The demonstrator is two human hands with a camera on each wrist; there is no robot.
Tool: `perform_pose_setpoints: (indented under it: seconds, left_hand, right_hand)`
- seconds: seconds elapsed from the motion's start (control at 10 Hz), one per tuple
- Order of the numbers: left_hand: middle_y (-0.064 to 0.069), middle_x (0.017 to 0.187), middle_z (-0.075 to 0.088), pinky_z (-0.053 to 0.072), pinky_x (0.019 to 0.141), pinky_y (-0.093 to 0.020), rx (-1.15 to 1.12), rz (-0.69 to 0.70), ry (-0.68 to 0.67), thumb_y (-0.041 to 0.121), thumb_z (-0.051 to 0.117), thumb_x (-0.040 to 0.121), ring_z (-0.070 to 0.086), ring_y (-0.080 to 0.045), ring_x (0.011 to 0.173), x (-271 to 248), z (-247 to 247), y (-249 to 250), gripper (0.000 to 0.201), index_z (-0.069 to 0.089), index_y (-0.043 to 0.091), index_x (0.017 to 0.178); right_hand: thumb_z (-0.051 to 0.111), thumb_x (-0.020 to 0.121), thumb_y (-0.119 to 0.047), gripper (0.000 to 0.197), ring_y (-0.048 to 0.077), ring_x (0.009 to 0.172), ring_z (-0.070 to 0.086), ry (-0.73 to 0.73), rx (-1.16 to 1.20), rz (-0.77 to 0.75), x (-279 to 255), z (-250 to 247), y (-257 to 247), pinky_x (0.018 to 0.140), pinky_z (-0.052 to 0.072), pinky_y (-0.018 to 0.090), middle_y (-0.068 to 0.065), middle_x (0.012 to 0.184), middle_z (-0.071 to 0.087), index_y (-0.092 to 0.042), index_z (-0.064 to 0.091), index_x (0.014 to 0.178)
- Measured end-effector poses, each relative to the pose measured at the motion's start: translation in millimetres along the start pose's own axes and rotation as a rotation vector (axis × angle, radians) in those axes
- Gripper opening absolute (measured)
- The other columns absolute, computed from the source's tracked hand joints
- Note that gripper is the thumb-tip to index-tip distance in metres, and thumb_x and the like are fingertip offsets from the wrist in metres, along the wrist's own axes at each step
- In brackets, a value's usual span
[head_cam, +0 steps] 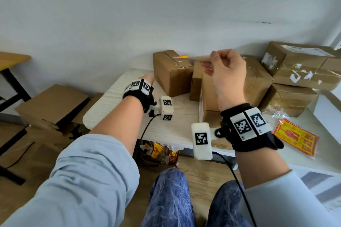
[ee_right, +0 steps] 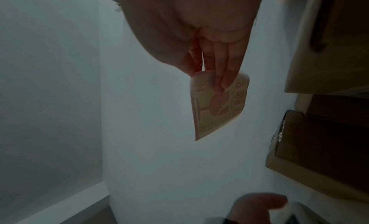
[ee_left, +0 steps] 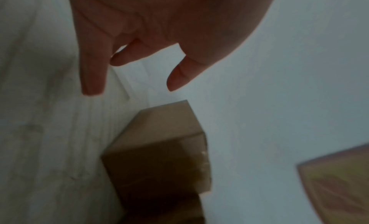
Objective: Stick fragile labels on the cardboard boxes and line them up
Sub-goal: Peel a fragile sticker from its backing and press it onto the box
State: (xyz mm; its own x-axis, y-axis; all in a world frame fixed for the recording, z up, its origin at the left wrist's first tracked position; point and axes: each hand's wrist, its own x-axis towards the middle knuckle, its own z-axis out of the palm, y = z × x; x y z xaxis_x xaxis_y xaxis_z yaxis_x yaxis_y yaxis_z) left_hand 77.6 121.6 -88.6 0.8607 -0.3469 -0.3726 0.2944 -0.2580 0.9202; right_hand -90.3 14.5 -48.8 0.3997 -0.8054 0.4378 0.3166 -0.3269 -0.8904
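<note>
My right hand (head_cam: 224, 69) is raised above the boxes and pinches a fragile label (head_cam: 193, 57) between thumb and fingers; the right wrist view shows the label (ee_right: 218, 107) yellow with red print, hanging from my fingers (ee_right: 229, 69). My left hand (head_cam: 146, 79) hovers empty over the white table (head_cam: 118, 101), fingers (ee_left: 92, 78) straight and loose, just left of a brown cardboard box (head_cam: 170, 73) that also appears in the left wrist view (ee_left: 159, 148). More boxes (head_cam: 254, 83) stand under my right hand.
A stack of taped boxes (head_cam: 302, 68) fills the table's right back. A sheet of yellow-red labels (head_cam: 295, 137) lies at the right front. A bin with label scraps (head_cam: 160, 153) sits under the table. Flattened cardboard (head_cam: 53, 105) lies on the floor at left.
</note>
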Motion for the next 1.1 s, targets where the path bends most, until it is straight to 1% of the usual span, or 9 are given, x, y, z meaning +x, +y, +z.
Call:
perform_pose_setpoints:
  seconds: [0.1, 0.2, 0.3, 0.5, 0.7, 0.8, 0.9, 1.0, 1.1]
  left_hand:
    - [-0.024, 0.131, 0.058, 0.049, 0.086, -0.038, 0.072, 0.044, -0.046, 0.027, 0.046, 0.100, 0.057, -0.033, 0.109, -1, 12, 15, 0.050, 0.045, -0.001, 0.141]
    - [-0.021, 0.077, 0.072, 0.058, 0.072, -0.035, -0.031, -0.014, -0.268, 0.053, 0.041, 0.098, 0.068, -0.034, 0.078, -36, 20, 34, 0.067, 0.060, -0.008, 0.115]
    - [-0.020, 0.085, 0.073, 0.060, 0.066, -0.032, -0.110, 0.089, -0.405, 0.062, 0.037, 0.095, 0.072, -0.032, 0.077, -67, 26, 54, 0.073, 0.067, -0.004, 0.102]
    - [-0.010, 0.079, 0.070, 0.055, 0.045, -0.021, 0.003, 0.311, -0.343, 0.017, 0.064, 0.093, 0.069, -0.014, 0.049, -113, 50, 68, 0.016, 0.063, 0.006, 0.105]
    - [-0.009, 0.077, 0.067, 0.054, 0.043, -0.019, 0.090, 0.346, -0.325, 0.003, 0.065, 0.091, 0.065, -0.008, 0.042, -113, 75, 48, 0.005, 0.063, 0.001, 0.096]
    - [-0.010, 0.080, 0.068, 0.053, 0.044, -0.017, 0.097, 0.353, -0.327, 0.002, 0.067, 0.090, 0.064, -0.007, 0.044, -109, 85, 33, 0.017, 0.065, -0.002, 0.106]
    - [-0.013, 0.106, 0.070, 0.051, 0.042, -0.016, 0.126, 0.386, -0.261, 0.005, 0.072, 0.086, 0.066, -0.010, 0.061, -102, 90, 24, 0.038, 0.061, 0.002, 0.122]
    - [-0.009, 0.115, 0.067, 0.050, 0.043, -0.017, 0.261, 0.461, -0.188, 0.012, 0.073, 0.087, 0.069, -0.014, 0.068, -95, 93, 18, 0.060, 0.046, 0.010, 0.141]
    - [-0.003, 0.089, 0.068, 0.049, 0.041, -0.018, 0.394, 0.514, -0.134, 0.014, 0.068, 0.090, 0.067, -0.014, 0.058, -92, 98, 14, 0.054, 0.044, 0.014, 0.138]
  right_hand:
    - [0.058, 0.096, -0.008, 0.018, 0.018, 0.074, 0.075, -0.020, 0.015, -0.019, 1, -1, -4, 0.068, 0.058, 0.031, 0.006, 0.080, 0.070, -0.019, 0.059, 0.082]
    - [0.056, 0.091, -0.001, 0.019, 0.014, 0.072, 0.072, -0.026, 0.003, -0.053, 5, -7, -11, 0.065, 0.056, 0.027, 0.002, 0.079, 0.070, -0.018, 0.061, 0.086]
    - [0.050, 0.083, -0.002, 0.024, 0.013, 0.072, 0.070, -0.026, -0.037, -0.044, 9, -19, -20, 0.071, 0.059, 0.035, 0.004, 0.080, 0.073, -0.022, 0.062, 0.087]
    - [0.049, 0.070, -0.015, 0.026, 0.023, 0.079, 0.072, -0.020, -0.165, -0.048, 9, -48, -24, 0.078, 0.059, 0.052, 0.004, 0.082, 0.075, -0.029, 0.063, 0.086]
    - [0.062, 0.093, -0.030, 0.007, 0.024, 0.081, 0.070, 0.059, -0.292, -0.107, 5, -69, -12, 0.073, 0.059, 0.050, -0.007, 0.082, 0.067, -0.030, 0.061, 0.086]
    - [0.063, 0.092, -0.020, 0.005, 0.024, 0.090, 0.068, 0.049, -0.462, -0.125, 5, -80, -3, 0.079, 0.056, 0.041, -0.001, 0.091, 0.070, -0.022, 0.068, 0.093]
    - [0.062, 0.083, -0.007, 0.019, 0.023, 0.090, 0.066, -0.003, -0.667, -0.130, 4, -86, 7, 0.072, 0.045, 0.026, 0.005, 0.096, 0.071, -0.020, 0.071, 0.093]
    - [0.058, 0.084, -0.003, 0.026, 0.023, 0.096, 0.064, -0.032, -0.775, -0.143, -1, -85, 12, 0.075, 0.040, 0.025, 0.004, 0.105, 0.070, -0.018, 0.072, 0.101]
    - [0.057, 0.087, -0.003, 0.026, 0.025, 0.099, 0.063, -0.044, -0.830, -0.194, -5, -85, 13, 0.078, 0.044, 0.028, 0.007, 0.109, 0.068, -0.015, 0.071, 0.105]
